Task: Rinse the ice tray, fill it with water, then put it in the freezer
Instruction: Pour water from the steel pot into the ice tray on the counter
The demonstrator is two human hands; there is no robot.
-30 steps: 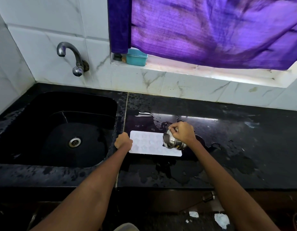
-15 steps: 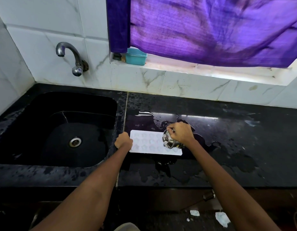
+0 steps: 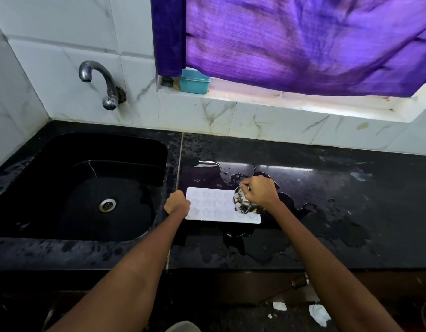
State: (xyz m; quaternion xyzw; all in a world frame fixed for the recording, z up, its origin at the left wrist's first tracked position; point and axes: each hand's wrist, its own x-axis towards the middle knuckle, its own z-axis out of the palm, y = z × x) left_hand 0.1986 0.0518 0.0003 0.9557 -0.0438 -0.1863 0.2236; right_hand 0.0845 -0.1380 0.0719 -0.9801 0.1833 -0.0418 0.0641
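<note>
– Where's the ice tray sitting?

– Flat on the wet black countertop, just right of the sink, its left end near the seam between them. It's white, with rows of small rounded pockets.

– And the 2 hands?

– The left hand is curled over the tray's left edge, holding it there. The right hand grips a small steel pot by its rim, fingers pinched around it, tipped on its side over the tray's right end with the base facing left.

– Water coming out?

– I can't tell from here. There are puddles on the counter behind and in front of the tray, though.

– Anything else around?

– A curved steel tap on the tiled wall above the sink, a teal plastic tub on the window ledge, and a purple curtain hanging over it.
</note>
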